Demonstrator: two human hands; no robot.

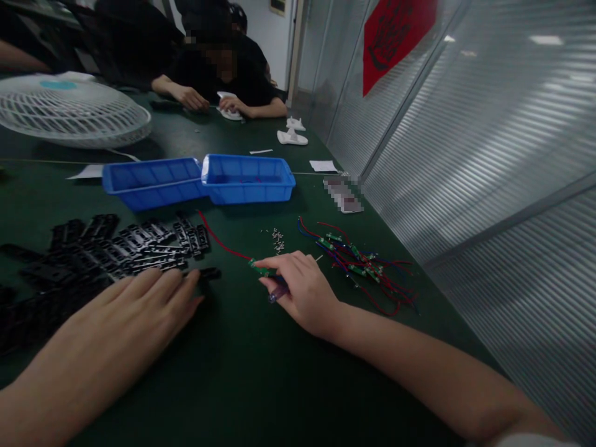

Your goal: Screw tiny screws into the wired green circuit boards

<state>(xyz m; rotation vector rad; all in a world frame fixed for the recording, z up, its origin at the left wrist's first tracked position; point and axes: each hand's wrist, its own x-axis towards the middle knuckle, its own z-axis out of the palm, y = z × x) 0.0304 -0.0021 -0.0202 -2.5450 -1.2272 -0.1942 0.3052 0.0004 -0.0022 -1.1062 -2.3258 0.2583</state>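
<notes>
My left hand (144,304) is at the right edge of a spread of black plastic parts (139,245). Its fingers are closed on a black plastic part (210,273), whose end sticks out past the fingertips; the rest is hidden. Between the thumb and index finger of my right hand (302,288) is a small green circuit board (259,268), and a red wire (223,246) trails from it to the far left. That same hand also keeps a screwdriver (278,293) with a purplish handle in its grip. Tiny screws (278,241) lie loose just beyond it.
Right of my right hand lies a heap of circuit boards with red and blue wires (363,264). Two blue bins (249,191) stand farther back. A white fan (74,112), white plastic pieces (292,136) and a blurred-out flat object (343,194) are around. Across the table a person handles a white piece.
</notes>
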